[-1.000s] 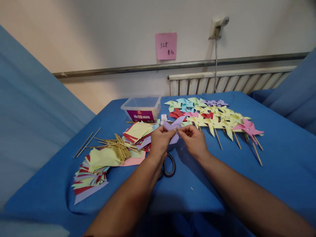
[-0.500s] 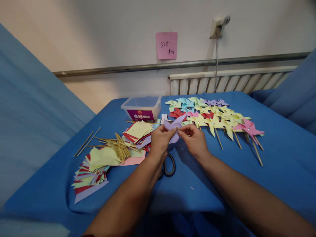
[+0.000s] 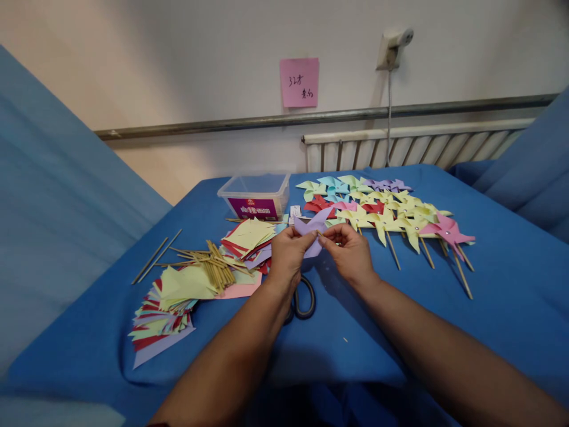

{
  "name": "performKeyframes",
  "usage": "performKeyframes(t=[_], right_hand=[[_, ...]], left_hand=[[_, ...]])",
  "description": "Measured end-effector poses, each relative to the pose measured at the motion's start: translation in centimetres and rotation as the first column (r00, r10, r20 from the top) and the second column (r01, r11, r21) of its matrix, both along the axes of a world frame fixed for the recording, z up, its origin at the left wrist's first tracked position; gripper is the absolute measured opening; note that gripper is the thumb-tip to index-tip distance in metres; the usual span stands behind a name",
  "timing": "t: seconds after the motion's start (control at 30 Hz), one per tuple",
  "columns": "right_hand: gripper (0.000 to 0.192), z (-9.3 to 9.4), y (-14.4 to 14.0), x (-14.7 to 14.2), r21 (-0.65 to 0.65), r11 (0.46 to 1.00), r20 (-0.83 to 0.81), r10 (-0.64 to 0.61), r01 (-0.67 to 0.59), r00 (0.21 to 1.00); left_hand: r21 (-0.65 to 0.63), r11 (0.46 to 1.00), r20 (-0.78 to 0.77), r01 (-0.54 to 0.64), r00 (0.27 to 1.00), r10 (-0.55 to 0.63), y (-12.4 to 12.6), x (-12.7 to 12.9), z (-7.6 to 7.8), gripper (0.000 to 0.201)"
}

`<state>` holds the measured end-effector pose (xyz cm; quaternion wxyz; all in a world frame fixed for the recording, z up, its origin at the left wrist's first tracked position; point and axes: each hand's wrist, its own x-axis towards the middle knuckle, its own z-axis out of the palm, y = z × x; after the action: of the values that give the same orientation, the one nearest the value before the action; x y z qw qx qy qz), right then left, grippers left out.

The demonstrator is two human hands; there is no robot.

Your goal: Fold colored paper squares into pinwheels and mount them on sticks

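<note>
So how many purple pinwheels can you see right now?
2. One purple pinwheel is held between the left hand and right hand; another purple one lies at the far edge of the finished pile. Others may be hidden underneath.

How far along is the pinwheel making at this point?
Done: a row of finished pinwheels on sticks lies at the right. In hand: both the left hand and right hand pinch a purple pinwheel. Left: loose sticks and two paper stacks remain unused.
</note>
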<state>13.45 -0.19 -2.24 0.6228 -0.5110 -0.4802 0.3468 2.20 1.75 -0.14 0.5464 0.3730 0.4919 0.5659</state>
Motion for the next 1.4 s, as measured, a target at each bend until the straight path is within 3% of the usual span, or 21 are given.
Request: performKeyframes(t=[0.53, 0.97, 1.4], right_hand=[[0.019, -0.8, 0.4, 0.0, -0.012, 1.0, -0.04, -0.002, 0.002, 0.999], [0.03, -0.4, 0.3, -0.9, -0.161, 0.983, -0.282, 0.038, -0.086, 0.959], [0.031, 0.0, 0.0, -1.2, -0.169, 0.978, -0.386, 0.051, -0.125, 0.921]], left_hand=[[0.051, 0.998, -0.057, -0.045, 0.997, 0.048, -0.2, 0.3, 0.1, 0.033], [0.11, 0.99, -0.02, -0.089, 0.996, 0.092, -0.3, 0.6, 0.0, 0.027], [0.169, 0.983, -0.014, -0.067, 0.997, 0.07, -0.3, 0.6, -0.1, 0.029]])
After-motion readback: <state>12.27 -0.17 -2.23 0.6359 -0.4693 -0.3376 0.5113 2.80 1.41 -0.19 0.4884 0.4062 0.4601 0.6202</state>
